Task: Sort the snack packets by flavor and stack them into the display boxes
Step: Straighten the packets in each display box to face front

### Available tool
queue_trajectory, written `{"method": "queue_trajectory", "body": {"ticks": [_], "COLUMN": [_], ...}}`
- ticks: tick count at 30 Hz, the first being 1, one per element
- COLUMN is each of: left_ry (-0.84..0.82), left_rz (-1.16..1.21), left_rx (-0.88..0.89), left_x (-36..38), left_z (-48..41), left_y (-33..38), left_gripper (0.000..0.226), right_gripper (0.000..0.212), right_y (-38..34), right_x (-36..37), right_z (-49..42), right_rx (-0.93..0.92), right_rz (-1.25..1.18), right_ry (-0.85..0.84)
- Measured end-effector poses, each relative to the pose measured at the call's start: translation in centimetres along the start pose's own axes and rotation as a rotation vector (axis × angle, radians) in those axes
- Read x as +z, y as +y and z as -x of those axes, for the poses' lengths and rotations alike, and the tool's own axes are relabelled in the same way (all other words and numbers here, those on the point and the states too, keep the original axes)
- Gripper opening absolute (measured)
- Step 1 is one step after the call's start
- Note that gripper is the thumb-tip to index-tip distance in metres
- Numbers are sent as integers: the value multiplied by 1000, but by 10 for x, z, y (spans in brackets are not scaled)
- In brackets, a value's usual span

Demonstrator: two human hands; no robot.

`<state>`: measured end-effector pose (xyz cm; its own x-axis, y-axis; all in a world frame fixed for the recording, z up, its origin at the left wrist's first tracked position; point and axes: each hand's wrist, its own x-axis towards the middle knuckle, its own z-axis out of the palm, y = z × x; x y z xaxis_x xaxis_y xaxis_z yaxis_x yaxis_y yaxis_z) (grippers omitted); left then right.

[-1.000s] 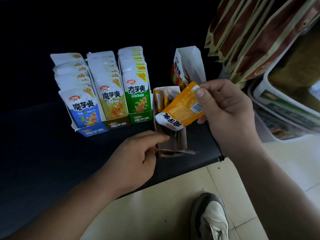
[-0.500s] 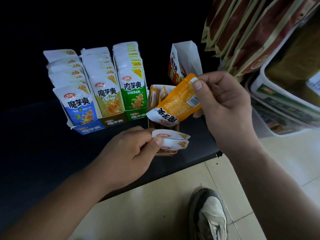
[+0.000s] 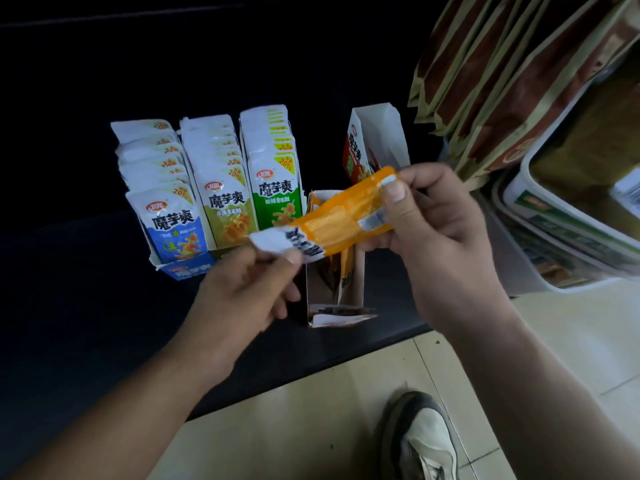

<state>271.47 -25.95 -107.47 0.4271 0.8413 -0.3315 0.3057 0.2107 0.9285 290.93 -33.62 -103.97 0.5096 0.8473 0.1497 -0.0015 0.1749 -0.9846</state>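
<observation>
We hold the orange snack packet (image 3: pixel 341 220) slanted, right end higher, above the part-filled display box (image 3: pixel 357 282), which stands near the front right corner of the dark counter (image 3: pixel 104 323). Our right hand (image 3: pixel 443 247) pinches the packet's orange end between thumb and curled fingers. Our left hand (image 3: pixel 242 299) pinches its white end likewise. Left of that box stand full rows of blue packets (image 3: pixel 169 223), olive packets (image 3: pixel 227 216) and green packets (image 3: pixel 277 199). A red box (image 3: pixel 356 157) stands toward the back edge.
</observation>
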Motion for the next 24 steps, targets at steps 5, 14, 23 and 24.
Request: {"method": "queue_trajectory", "body": {"ticks": [5,14,23,24], "left_ry": [-248,48,-13,-51], "left_rz": [582,376,-9,-85], "left_rx": [-197,127,314,292], "left_x": [-18,-32,-21,-16], "left_z": [0,-5,3,7], "left_y": [15,18,34,30], "left_gripper": [67,25,32,33], "right_gripper": [16,18,15,14], "right_y": [-7,7,36,36], "right_x": [0,1,-17,-20], "right_z": [4,3,10,10], "right_rx": [76,282,482,491], "right_rz": [-45,161,521,513], "right_ry": [-226,-16,-120,-111]}}
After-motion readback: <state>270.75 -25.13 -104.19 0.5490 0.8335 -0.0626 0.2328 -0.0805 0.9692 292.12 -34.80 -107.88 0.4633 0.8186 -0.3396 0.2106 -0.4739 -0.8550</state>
